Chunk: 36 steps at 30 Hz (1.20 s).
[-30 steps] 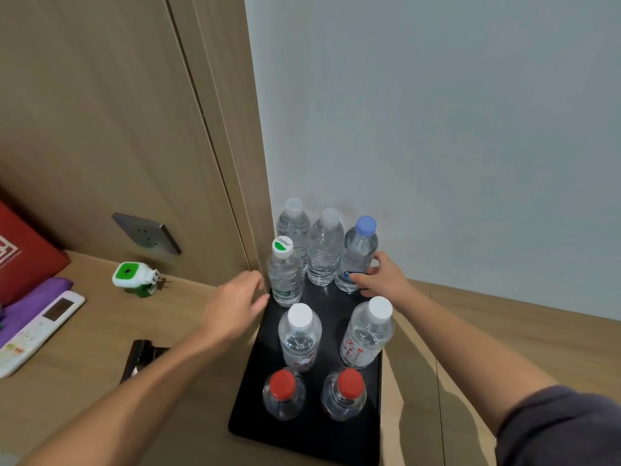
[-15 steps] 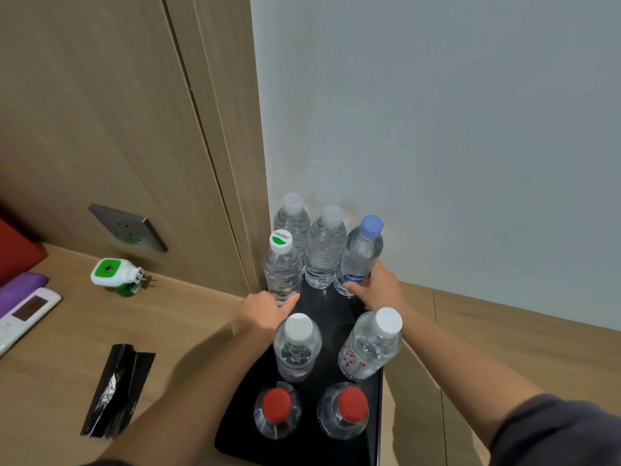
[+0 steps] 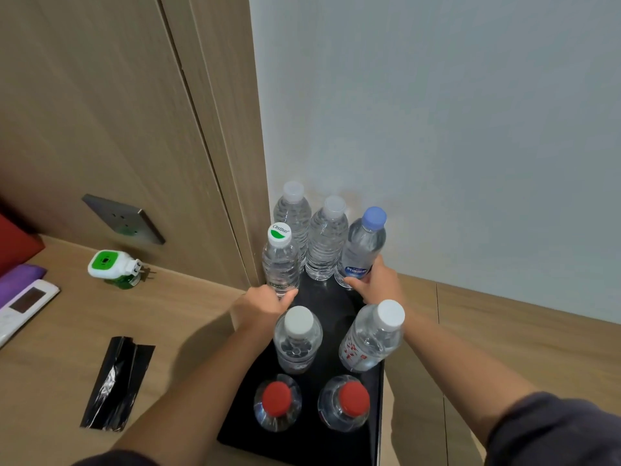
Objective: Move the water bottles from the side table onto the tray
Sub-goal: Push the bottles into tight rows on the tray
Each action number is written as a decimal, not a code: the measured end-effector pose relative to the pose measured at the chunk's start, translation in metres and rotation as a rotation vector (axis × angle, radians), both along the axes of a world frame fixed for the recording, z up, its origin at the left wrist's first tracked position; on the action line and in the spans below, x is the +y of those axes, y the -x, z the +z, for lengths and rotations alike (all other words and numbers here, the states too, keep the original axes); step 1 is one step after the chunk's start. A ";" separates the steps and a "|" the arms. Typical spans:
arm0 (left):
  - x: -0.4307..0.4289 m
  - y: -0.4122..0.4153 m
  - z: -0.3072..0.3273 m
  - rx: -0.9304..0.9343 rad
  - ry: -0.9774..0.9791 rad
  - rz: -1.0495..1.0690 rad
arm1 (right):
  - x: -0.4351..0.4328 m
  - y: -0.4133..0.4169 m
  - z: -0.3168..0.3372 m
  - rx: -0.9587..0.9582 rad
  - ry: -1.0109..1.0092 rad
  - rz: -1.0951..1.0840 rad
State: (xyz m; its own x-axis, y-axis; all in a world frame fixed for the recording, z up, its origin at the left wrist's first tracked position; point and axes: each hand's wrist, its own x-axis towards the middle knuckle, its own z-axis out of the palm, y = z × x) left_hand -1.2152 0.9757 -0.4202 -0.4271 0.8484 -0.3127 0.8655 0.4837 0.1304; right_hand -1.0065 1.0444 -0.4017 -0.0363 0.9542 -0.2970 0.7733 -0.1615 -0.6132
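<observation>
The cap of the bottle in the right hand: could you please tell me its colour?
Pale blue; the cap shows best in the head view.

Eight clear water bottles (image 3: 297,338) stand upright on the black tray (image 3: 322,443)

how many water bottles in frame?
8. Back row: two clear-capped, one blue-capped. Green-logo cap front-left of them. Two white-capped middle of tray, two red-capped nearest. None apparently hidden.
</observation>
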 end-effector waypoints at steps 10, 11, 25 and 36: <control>-0.017 0.023 0.029 -0.183 -0.005 -0.074 | -0.026 -0.026 0.029 -0.055 0.128 0.121; -0.020 0.025 0.036 -0.196 -0.034 -0.095 | -0.031 -0.030 0.038 -0.046 0.112 0.130; -0.051 0.003 0.149 -0.235 -0.344 -0.369 | -0.080 -0.042 0.154 0.014 -0.091 0.379; -0.065 -0.024 0.162 0.247 -0.113 -0.784 | -0.098 -0.027 0.143 -0.629 -0.345 0.674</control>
